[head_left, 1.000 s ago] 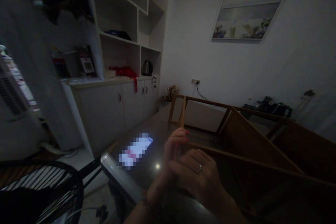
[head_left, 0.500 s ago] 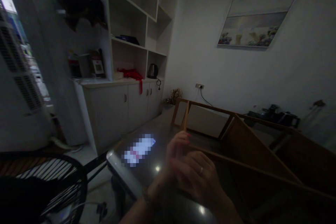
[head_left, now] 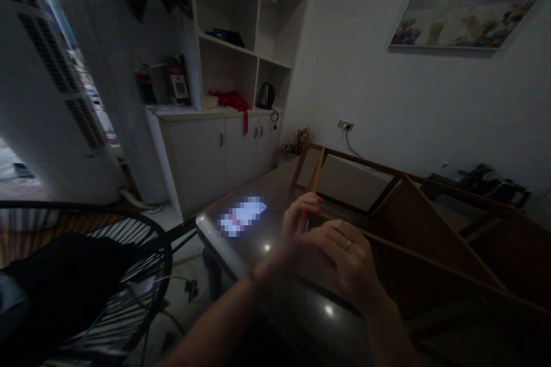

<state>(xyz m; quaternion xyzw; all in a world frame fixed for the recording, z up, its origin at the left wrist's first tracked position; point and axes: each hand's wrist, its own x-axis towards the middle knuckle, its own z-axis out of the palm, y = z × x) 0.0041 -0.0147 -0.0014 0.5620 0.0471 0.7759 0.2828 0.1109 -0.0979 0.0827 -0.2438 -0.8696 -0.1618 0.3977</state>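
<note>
Dim room, with a dark glossy worktop point(head_left: 301, 309) running from 6 o'clock toward the middle of the view. At far left stands a black wire fan guard point(head_left: 124, 246), well apart from both hands. Behind it, at 11 o'clock, a white cabinet point(head_left: 215, 155) lines the wall.

A lit phone point(head_left: 241, 216) lies flat on the worktop. Its long axis runs from 8 o'clock to 2 o'clock.

The left hand point(head_left: 301, 223) hangs above the worktop just right of the phone, so the phone lies at 9 o'clock from it. Its fingers are half curled, tips turned toward the right hand. The right hand point(head_left: 344, 258) is palm down with fingers loosely bent and a ring point(head_left: 348, 245) showing. The two hands meet at the fingertips. Whether either has hold of anything small cannot be told in this light.

A wooden frame point(head_left: 413, 229) lies at 3 o'clock from the right hand. Its near rail runs from 10 o'clock to 4 o'clock and passes behind both hands.

The left hand is nearer the phone, and the right hand is nearer the frame.
</note>
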